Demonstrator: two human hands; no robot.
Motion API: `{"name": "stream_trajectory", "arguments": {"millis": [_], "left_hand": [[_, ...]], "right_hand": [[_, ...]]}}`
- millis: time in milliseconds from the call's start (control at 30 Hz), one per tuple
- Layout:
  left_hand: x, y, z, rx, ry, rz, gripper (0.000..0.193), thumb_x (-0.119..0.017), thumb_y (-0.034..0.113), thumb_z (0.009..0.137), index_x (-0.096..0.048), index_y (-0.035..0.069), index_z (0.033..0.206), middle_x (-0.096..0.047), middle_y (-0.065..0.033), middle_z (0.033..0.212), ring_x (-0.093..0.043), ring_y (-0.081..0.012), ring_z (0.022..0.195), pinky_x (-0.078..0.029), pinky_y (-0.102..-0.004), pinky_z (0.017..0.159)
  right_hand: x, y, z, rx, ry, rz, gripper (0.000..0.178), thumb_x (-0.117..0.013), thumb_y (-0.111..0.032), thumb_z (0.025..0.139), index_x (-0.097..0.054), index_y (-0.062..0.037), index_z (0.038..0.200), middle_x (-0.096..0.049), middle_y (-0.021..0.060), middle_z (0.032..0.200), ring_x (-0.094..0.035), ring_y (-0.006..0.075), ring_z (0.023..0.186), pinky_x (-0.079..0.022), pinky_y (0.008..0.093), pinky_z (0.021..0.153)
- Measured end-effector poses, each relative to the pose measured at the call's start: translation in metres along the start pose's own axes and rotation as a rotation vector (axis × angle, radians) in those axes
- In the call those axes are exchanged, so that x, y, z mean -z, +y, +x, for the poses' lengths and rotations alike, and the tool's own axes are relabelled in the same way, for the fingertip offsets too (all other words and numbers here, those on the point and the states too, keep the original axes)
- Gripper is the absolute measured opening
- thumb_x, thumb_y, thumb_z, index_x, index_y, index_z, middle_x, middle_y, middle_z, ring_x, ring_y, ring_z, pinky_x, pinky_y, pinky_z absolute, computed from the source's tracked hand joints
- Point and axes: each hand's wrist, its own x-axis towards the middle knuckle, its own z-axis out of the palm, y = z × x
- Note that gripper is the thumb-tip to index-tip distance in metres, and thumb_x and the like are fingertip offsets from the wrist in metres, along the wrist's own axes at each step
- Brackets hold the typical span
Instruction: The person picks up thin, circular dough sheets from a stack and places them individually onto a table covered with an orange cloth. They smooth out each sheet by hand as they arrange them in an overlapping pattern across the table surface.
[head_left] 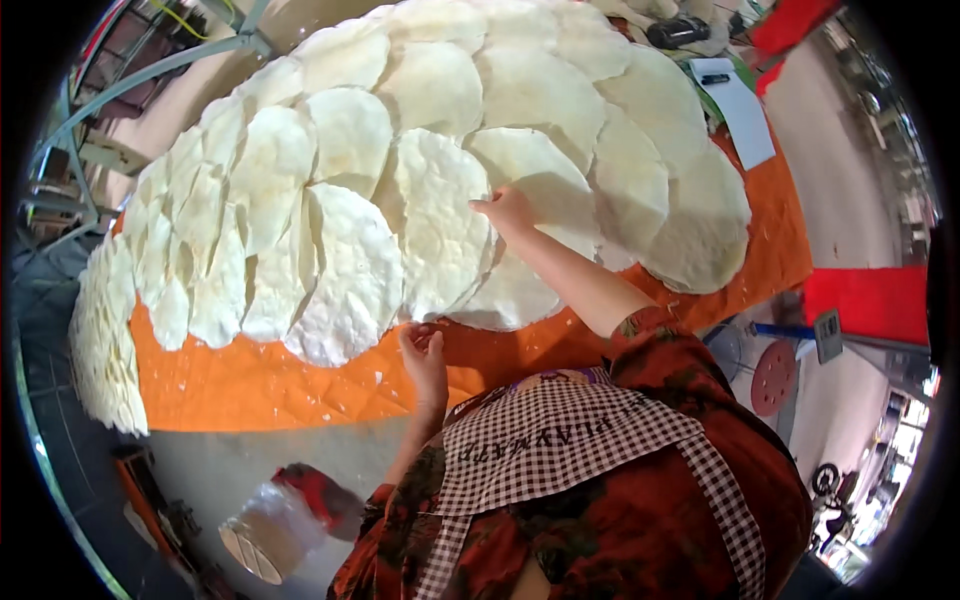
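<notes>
Many large, thin, round off-white flatbreads overlap in rows across the orange-covered table. My right hand point(507, 210) reaches over the middle rows, its thumb and finger closed at the right edge of one pale flatbread point(440, 220). Down at the lower rim of that same sheet, my left hand point(425, 355) has its fingers curled and pressed together; some fingertips are hidden. Just left of it lies another blistered flatbread point(350, 270), its lower end resting on the orange cloth point(270, 385). Beneath my right forearm, a further flatbread point(520, 290) is partly covered.
White paper point(740, 120) with a black marker point(715, 78) lies at the table's far right, near a dark bottle-like object point(678, 32). Grey metal bars point(160, 65) stand at the far left. A clear plastic bag point(270, 525) sits on the floor below the table's front edge.
</notes>
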Motion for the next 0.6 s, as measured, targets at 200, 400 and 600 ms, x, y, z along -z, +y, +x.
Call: {"name": "stream_trajectory", "arguments": {"millis": [200,400,600], "left_hand": [[-0.023,0.010,-0.035,0.278,0.195,-0.305,0.033,-0.059,0.005,0.087,-0.044,0.002,0.116,-0.054,-0.0099,0.106,-0.058,-0.0177,0.092,-0.051,-0.0291,0.076],[-0.053,0.013,-0.068,0.336,0.266,-0.367,0.035,-0.056,0.005,0.089,-0.042,0.000,0.120,-0.054,-0.0117,0.111,-0.056,-0.0200,0.100,-0.049,-0.0310,0.082],[-0.074,0.027,-0.056,0.305,0.288,-0.365,0.037,-0.057,0.007,0.088,-0.041,-0.003,0.120,-0.055,-0.0108,0.107,-0.056,-0.0182,0.092,-0.048,-0.0286,0.081]], "right_hand": [[0.033,-0.011,-0.006,0.257,-0.164,0.149,0.027,-0.068,-0.020,0.062,-0.067,0.0027,0.076,-0.063,0.0155,0.062,-0.064,0.0232,0.061,-0.048,0.0373,0.058],[0.146,0.040,-0.009,0.532,0.160,-0.623,0.031,-0.074,-0.018,0.067,-0.063,-0.0029,0.092,-0.062,0.0163,0.106,-0.059,0.0319,0.095,-0.047,0.0402,0.077],[0.139,0.032,0.011,0.302,0.271,-0.446,0.051,-0.077,-0.024,0.068,-0.054,-0.0037,0.109,-0.060,0.0173,0.112,-0.058,0.0331,0.101,-0.046,0.0412,0.081]]}}
